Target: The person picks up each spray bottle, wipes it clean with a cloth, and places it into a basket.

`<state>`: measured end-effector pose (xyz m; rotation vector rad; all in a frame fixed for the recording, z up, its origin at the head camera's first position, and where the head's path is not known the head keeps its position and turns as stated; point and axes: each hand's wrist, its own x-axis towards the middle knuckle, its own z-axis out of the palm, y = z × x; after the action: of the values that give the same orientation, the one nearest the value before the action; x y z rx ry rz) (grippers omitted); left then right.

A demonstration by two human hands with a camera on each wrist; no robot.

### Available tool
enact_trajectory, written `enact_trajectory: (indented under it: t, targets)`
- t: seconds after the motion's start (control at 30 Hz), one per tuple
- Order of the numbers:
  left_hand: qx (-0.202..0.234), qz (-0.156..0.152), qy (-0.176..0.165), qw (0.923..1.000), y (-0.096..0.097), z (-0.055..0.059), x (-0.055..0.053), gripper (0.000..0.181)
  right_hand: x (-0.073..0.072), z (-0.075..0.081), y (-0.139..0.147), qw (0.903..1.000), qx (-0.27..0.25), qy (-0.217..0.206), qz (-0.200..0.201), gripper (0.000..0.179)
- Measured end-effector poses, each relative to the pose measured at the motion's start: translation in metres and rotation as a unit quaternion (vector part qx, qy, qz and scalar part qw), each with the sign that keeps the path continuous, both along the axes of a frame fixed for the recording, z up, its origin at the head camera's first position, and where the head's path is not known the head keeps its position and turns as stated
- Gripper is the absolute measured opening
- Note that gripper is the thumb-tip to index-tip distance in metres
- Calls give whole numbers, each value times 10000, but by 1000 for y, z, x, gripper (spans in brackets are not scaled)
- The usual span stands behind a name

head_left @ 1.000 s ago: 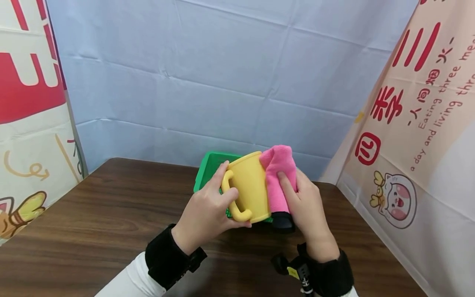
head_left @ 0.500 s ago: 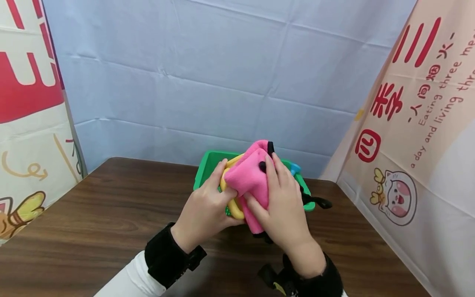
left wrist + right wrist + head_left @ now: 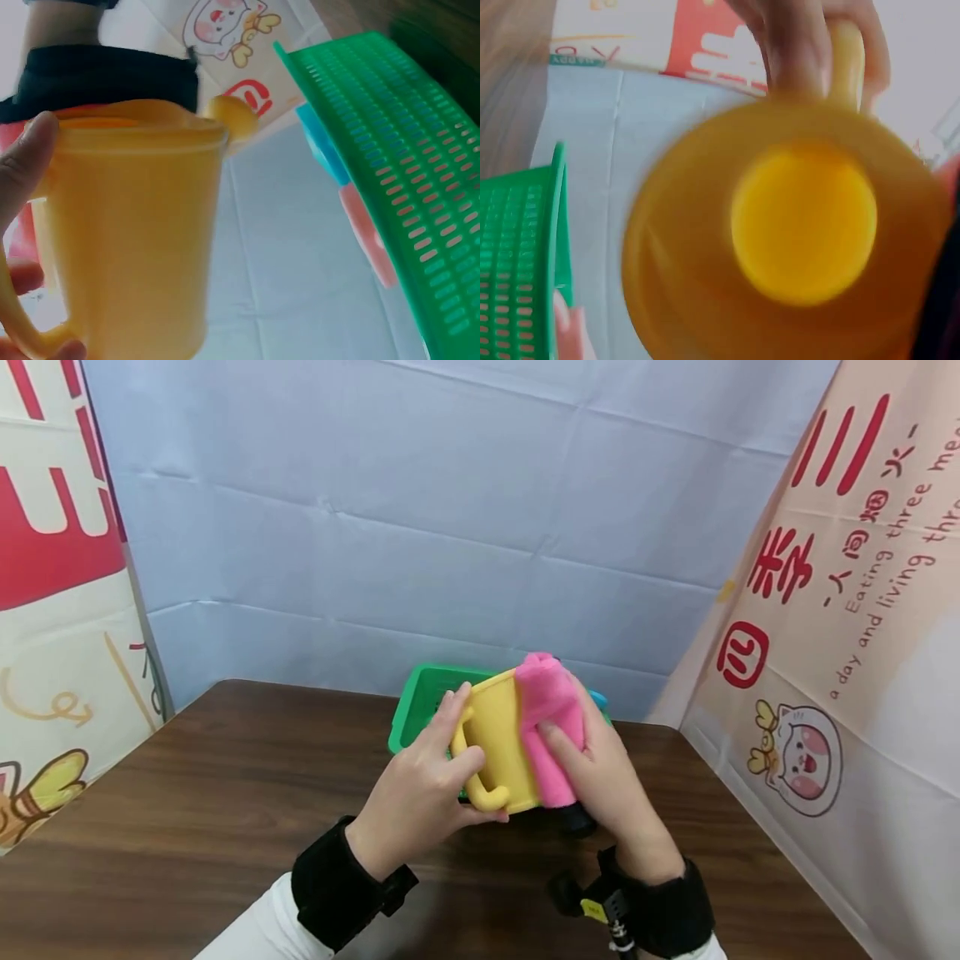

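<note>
A yellow plastic mug [image 3: 497, 739] is held tilted above the table, in front of the green basket. My left hand [image 3: 420, 777] grips its handle side, thumb over the handle and other fingers around the rim and base. With my right hand [image 3: 609, 768] I hold a pink cloth [image 3: 551, 718] with black parts against the mug's right side. In the left wrist view the mug [image 3: 139, 240] shows its outer wall, with part of the cloth behind it. The right wrist view looks into the mug's mouth [image 3: 802, 225], slightly blurred. Most of the right fingers are hidden by the cloth.
The green perforated basket [image 3: 405, 727] stands on the brown wooden table [image 3: 247, 793] behind the mug. A blue item [image 3: 319, 142] and a pink item [image 3: 367, 232] show at its edge. A pale blue sheet [image 3: 420, 510] hangs behind, with printed cloths at both sides.
My right hand and the pink cloth swept left across the mug toward its handle, then came back to its right side. My left hand keeps its grip almost in place.
</note>
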<state>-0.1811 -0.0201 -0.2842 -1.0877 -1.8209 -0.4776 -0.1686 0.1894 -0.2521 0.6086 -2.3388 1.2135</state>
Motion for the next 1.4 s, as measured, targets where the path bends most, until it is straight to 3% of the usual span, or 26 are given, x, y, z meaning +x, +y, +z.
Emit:
enact_trajectory:
  t: [0.07,0.1,0.2,0.23,0.3,0.37,0.43,0.6,0.7,0.77,0.87,0.93,1.0,1.07,1.17,1.27,1.33,1.4]
  targets:
    - [36,-82,115,9999,-2,1,1,55,6,-2,-13,9936,595,885,-368,68]
    - [40,-138,134,9998,-3,2,0,54,9,-3,-19,9849,907,1356,-582,72]
    - [34,-296,212,9993,-3,5,0,61,19,-6,-36,9416,1615,2600,-1404,78]
    - [33,-310,236,9992,-3,5,-1,66,21,-7,-39,9306,1680,2871,-1530,78]
    - [28,-312,261,9992,-3,4,-1,74,23,-8,-42,9217,1637,3112,-1640,77]
    - [-6,-317,314,9990,-2,2,-1,67,23,-7,-40,9264,1492,3038,-1650,78]
    - [-67,-344,340,9988,-1,1,-1,55,22,-6,-34,9420,1292,2680,-1552,78]
    - [-245,-496,460,9974,1,-3,-1,52,16,-1,-11,9895,403,992,-972,73]
    - [-440,-605,511,9959,3,-4,1,52,9,2,3,9978,-421,84,-503,57]
    - [-583,-622,494,9951,3,-3,3,50,3,2,9,9962,-823,-184,-202,47]
    - [-693,-531,503,9949,2,-3,4,48,-2,0,9,9955,-918,-166,139,44]
    - [-665,-474,515,9953,1,-3,4,48,0,-1,3,9979,-626,132,80,52]
    - [-582,-482,530,9957,0,-3,3,48,6,-2,-5,9973,-44,706,-214,59]
    - [-481,-518,531,9961,0,-3,3,47,12,-3,-15,9865,608,1391,-619,63]
    - [-371,-528,475,9968,1,-3,3,45,20,-6,-31,9499,1467,2446,-1278,63]
    - [-373,-493,440,9971,2,-3,4,41,26,-7,-41,9244,1791,2965,-1597,63]
    - [-379,-510,510,9967,3,-2,5,37,28,-7,-42,9224,1773,2949,-1753,65]
    - [-400,-570,663,9954,4,-1,7,35,29,-6,-40,9293,1630,2727,-1886,72]
